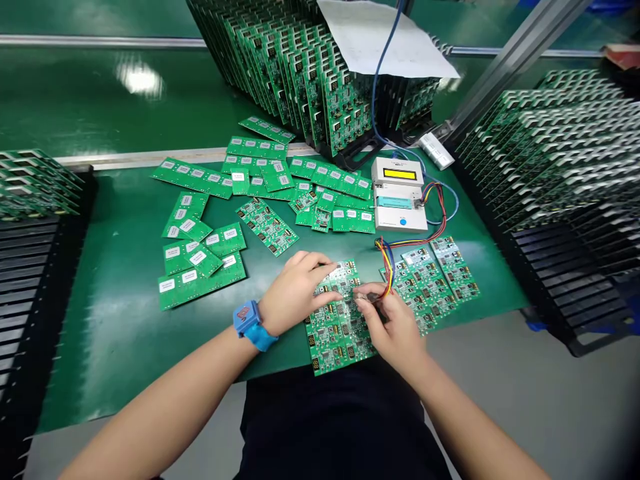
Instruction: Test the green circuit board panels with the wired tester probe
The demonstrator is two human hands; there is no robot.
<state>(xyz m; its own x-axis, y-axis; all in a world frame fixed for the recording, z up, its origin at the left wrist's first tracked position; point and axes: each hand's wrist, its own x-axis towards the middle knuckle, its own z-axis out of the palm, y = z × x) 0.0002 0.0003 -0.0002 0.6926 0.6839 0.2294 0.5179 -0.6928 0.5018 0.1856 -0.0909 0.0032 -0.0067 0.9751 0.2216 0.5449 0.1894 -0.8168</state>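
A green circuit board panel with small two-digit displays lies at the table's front edge. My left hand rests on its upper left part, thumb and fingers stretched apart over the components. My right hand is closed, pinching the wire connector between thumb and fingers against the panel's middle. Red, yellow and blue wires rise from it and run back to a white programmer with a yellow screen. The connector's tip is partly hidden by my fingers. More component-side panels lie right of my right hand.
Labelled boards lie scattered at left and centre, near a single component-side panel. Behind stands a rack of upright boards with a white paper on top. Black racks flank the table. A metal post rises at right.
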